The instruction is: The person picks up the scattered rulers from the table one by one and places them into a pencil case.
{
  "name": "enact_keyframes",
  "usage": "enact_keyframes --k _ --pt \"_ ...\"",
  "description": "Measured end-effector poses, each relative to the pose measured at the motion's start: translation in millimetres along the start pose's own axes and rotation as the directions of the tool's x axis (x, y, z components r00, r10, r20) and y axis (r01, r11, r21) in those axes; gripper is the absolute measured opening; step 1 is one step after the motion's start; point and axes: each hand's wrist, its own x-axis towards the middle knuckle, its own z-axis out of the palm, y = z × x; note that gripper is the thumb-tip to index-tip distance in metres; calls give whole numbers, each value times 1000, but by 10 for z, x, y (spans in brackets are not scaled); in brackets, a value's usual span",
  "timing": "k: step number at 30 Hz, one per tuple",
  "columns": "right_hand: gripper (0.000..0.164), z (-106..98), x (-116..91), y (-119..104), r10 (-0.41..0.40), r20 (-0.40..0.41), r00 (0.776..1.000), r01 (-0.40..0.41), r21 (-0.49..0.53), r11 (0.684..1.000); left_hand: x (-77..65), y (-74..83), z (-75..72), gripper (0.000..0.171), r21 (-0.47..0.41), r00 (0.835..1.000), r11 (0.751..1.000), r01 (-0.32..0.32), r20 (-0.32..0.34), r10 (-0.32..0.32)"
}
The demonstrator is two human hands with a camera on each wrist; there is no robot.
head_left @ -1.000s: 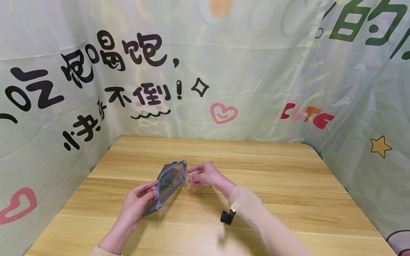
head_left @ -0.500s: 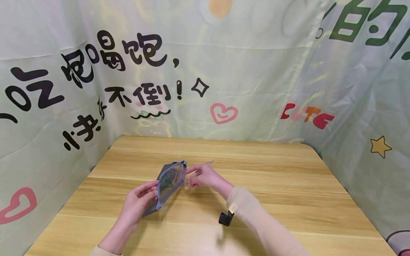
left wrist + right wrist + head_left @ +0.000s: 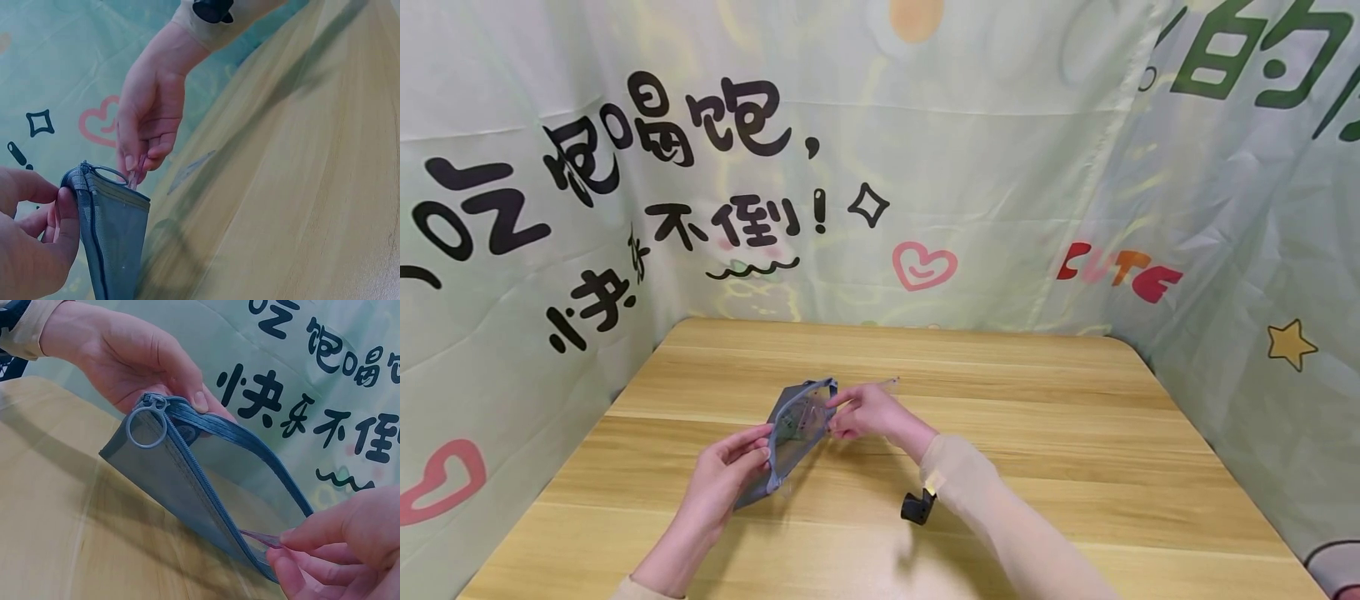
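Note:
A blue-grey zip pouch [image 3: 781, 467] with see-through sides stands tilted over the table, its zipper undone and its mouth gaping in the right wrist view. My left hand [image 3: 728, 467] pinches the rim near the ring-shaped zipper pull [image 3: 147, 427]. At the other end of the mouth, my right hand [image 3: 876, 414] holds a thin clear, pinkish strip [image 3: 261, 538] between thumb and fingers. The strip's tip points into the opening; its exact kind cannot be told. Greenish contents show faintly through the pouch in the head view.
Another thin clear piece [image 3: 190, 172] lies on the wooden table [image 3: 1037, 467] beyond my right hand. A black wrist camera [image 3: 917, 507] hangs below the right sleeve. Printed cloth walls [image 3: 1000, 183] enclose the table's back and sides.
My right hand has moved left, bringing the strip from beside the pouch to its mouth. The left hand and the pouch have stayed nearly still.

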Motion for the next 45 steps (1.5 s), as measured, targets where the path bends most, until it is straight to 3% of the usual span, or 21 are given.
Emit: enact_keyframes --k 31,45 --pt "35 102 44 -65 27 57 998 -27 -14 1000 -11 20 17 45 26 1000 1000 3 3 -3" --pt "30 151 46 -101 22 26 999 -20 -76 997 -14 23 4 43 31 1000 1000 -3 11 2"
